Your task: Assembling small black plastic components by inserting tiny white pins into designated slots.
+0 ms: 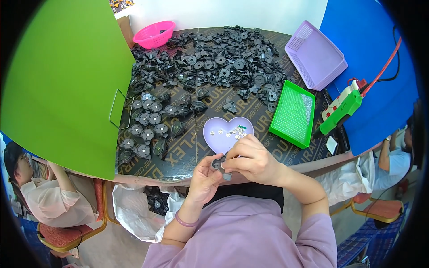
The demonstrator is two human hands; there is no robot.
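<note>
Just in front of the table's near edge, my left hand (206, 177) grips a small dark plastic part (217, 163) between thumb and fingers. The fingertips of my right hand (255, 159) are pinched together against the top of that part; whatever lies between them is too small to make out. Beyond my hands sits a lilac heart-shaped dish (213, 126) with several small silvery round pieces (228, 134) and a tiny green item (241, 127). To the left lies a group of round black parts (148, 134), many with a silvery dot at the centre.
A large heap of black plastic parts (223, 67) covers the table's far half. Around it stand a pink basket (154, 35), a lilac basket (316, 56) and a green tray (290, 114). A green tool (342, 112) hangs at right. Partitions rise both sides; people sit beyond.
</note>
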